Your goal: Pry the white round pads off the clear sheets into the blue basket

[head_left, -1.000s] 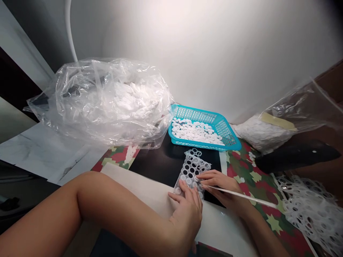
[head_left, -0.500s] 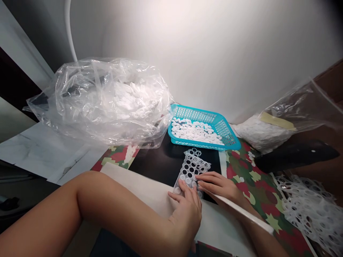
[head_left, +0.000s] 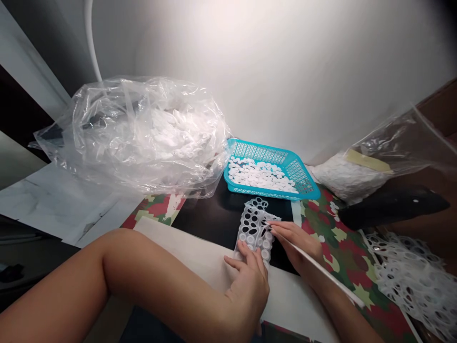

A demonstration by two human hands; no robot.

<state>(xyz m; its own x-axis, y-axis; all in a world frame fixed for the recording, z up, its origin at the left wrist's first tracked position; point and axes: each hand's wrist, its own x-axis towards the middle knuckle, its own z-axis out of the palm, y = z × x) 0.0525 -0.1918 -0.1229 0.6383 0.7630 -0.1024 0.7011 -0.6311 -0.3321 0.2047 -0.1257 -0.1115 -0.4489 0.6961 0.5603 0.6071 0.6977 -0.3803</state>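
A white punched sheet (head_left: 254, 225) with round holes and small discs still in it lies on the dark mat before me. My left hand (head_left: 250, 276) rests flat on its near end, fingers stretched over the discs. My right hand (head_left: 293, 238) is closed around a thin white stick (head_left: 321, 271), whose tip touches the sheet's right edge. That right edge is pushed inward, so the sheet looks narrower and buckled. Behind the sheet sits a turquoise basket (head_left: 307, 186) holding several loose white discs.
A large clear plastic bag (head_left: 139, 133) of white material fills the back left. Another clear bag (head_left: 378, 162) of white discs lies at the right, with a black object (head_left: 392, 205) beneath it. Emptied punched sheets (head_left: 414, 281) pile at the lower right. White paper (head_left: 200, 252) lies under my left forearm.
My right hand has slid forward and left along the sheet, pushing its right edge inward with the stick. The left hand has stayed on the sheet's near end.
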